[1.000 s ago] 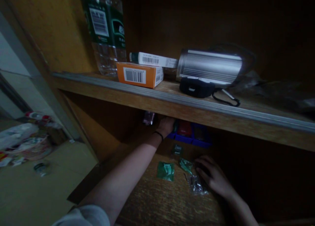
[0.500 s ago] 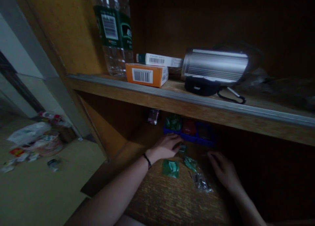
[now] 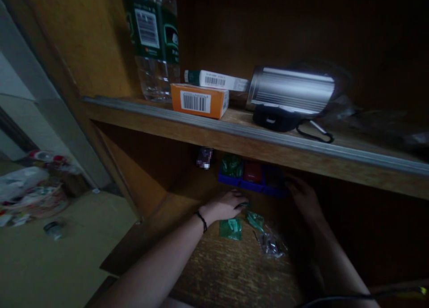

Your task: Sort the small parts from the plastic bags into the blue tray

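Note:
On the lower shelf, my left hand (image 3: pixel 228 204) has its fingers closed on a small dark green packet (image 3: pixel 245 205), only partly visible. My right hand (image 3: pixel 304 198) reaches to the right end of a blue tray (image 3: pixel 231 179); its fingers look drawn together, and darkness hides what is in them. Green packets fill the tray's left compartment, red ones (image 3: pixel 252 171) the middle, and something dark the right. In front of my left hand lies a flat green packet (image 3: pixel 230 229). Beside it are a crumpled green packet (image 3: pixel 255 220) and a clear bag (image 3: pixel 271 244) with thin dark pieces.
Above runs an upper shelf (image 3: pixel 201 128) with a metal edge. It carries a plastic bottle (image 3: pixel 156 44), an orange box (image 3: pixel 199 101), a white box (image 3: pixel 217 81), a silver cylinder (image 3: pixel 291 90) and a black case (image 3: pixel 276 118). A litter basket (image 3: pixel 43 203) stands on the floor at left.
My right hand has moved forward to the tray's right compartment. My left hand has shifted slightly down, its fingers now closed around the small packet. The view has turned a little.

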Demonstrator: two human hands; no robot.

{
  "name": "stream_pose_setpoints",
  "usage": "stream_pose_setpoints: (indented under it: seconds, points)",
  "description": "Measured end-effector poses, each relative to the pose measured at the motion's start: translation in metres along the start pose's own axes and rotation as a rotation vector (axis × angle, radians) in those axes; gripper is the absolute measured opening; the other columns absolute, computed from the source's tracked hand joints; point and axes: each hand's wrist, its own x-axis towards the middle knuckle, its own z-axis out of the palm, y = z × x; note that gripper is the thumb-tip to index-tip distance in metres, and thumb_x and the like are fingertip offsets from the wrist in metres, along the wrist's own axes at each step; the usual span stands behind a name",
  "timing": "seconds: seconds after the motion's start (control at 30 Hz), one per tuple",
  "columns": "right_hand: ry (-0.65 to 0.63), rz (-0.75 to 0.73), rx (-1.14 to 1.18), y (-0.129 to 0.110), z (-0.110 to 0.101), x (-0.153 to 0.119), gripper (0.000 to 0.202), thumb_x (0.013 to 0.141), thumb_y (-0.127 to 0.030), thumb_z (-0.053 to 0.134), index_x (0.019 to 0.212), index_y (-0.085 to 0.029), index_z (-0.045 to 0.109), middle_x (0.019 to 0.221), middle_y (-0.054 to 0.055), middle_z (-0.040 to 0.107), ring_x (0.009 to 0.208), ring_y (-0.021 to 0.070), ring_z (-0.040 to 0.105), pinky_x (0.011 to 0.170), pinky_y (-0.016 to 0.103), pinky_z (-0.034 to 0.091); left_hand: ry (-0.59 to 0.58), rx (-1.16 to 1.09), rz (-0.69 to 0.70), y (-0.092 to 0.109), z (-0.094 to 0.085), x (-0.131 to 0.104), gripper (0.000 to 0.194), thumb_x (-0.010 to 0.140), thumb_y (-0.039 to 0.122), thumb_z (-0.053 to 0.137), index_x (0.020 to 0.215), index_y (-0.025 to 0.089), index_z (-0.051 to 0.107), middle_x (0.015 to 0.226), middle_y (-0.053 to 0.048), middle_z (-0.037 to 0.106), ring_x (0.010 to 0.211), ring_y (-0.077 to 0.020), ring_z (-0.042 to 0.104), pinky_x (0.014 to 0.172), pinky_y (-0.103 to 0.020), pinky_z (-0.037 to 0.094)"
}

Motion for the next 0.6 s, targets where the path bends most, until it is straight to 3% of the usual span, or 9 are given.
stream_pose_setpoints:
  seconds: [0.1,0.2,0.3,0.4,0.47,0.53,0.6]
  points:
    - [-0.045,-0.083,-0.106,0.009,0.001,-0.005,0.041,0.081,-0.046,0.058,0.111,-0.022,0.072,0.123,0.011,0.070,0.119,0.0314,0.061,0.108,0.051,0.041,0.042,0.028,-0.047,0.001,-0.001,0.001,0.027,0.101,0.030,0.048,0.117,0.025,0.070,0.116,-0.004,0.073,0.108,-0.0221,0.067,0.094,-0.035,0.052]
    - [-0.181,-0.186,-0.188,0.014,-0.002,-0.026,0.033,0.086,-0.042,0.055,0.106,-0.023,0.074,0.118,0.010,0.070,0.114,0.0281,0.064,0.104,0.046,0.045,0.148,-0.009,-0.072,-0.001,-0.001,0.003,0.025,0.100,0.029,0.050,0.110,0.023,0.072,0.112,-0.004,0.073,0.104,-0.0212,0.068,0.091,-0.033,0.052]
    - [-0.337,-0.158,-0.212,0.017,-0.004,-0.049,0.032,0.090,-0.042,0.053,0.109,-0.025,0.073,0.115,0.008,0.073,0.109,0.0263,0.068,0.098,0.043,0.050,0.365,-0.120,-0.169,-0.007,-0.009,0.005,0.020,0.098,0.027,0.055,0.103,0.020,0.073,0.102,-0.004,0.075,0.097,-0.0195,0.069,0.087,-0.030,0.053]
    - [-0.412,-0.111,-0.231,0.018,-0.001,-0.061,0.033,0.092,-0.043,0.051,0.110,-0.026,0.073,0.117,0.007,0.074,0.110,0.0271,0.069,0.098,0.043,0.051,0.648,-0.186,-0.375,-0.021,-0.025,0.008,0.018,0.096,0.028,0.057,0.101,0.019,0.072,0.098,-0.005,0.075,0.090,-0.0185,0.071,0.082,-0.028,0.053]
    - [-0.440,-0.108,-0.248,0.018,0.000,-0.063,0.034,0.092,-0.043,0.051,0.110,-0.026,0.074,0.117,0.007,0.075,0.111,0.0285,0.069,0.099,0.045,0.051,0.755,-0.189,-0.496,-0.033,-0.036,0.011,0.017,0.097,0.027,0.056,0.103,0.019,0.070,0.099,-0.006,0.076,0.089,-0.0184,0.071,0.079,-0.027,0.052]
    - [-0.451,-0.104,-0.245,0.017,-0.001,-0.063,0.035,0.092,-0.045,0.051,0.110,-0.026,0.074,0.118,0.008,0.075,0.112,0.0297,0.069,0.101,0.046,0.050,0.741,-0.137,-0.601,-0.044,-0.042,0.017,0.018,0.096,0.027,0.057,0.107,0.019,0.068,0.097,-0.007,0.076,0.088,-0.0195,0.072,0.075,-0.027,0.052]
    - [-0.466,-0.084,-0.229,0.015,-0.004,-0.062,0.038,0.092,-0.049,0.051,0.112,-0.026,0.074,0.119,0.008,0.075,0.113,0.0302,0.069,0.101,0.046,0.051,0.647,-0.023,-0.673,-0.052,-0.044,0.027,0.021,0.094,0.026,0.058,0.111,0.018,0.067,0.095,-0.008,0.076,0.086,-0.0217,0.072,0.072,-0.028,0.051]
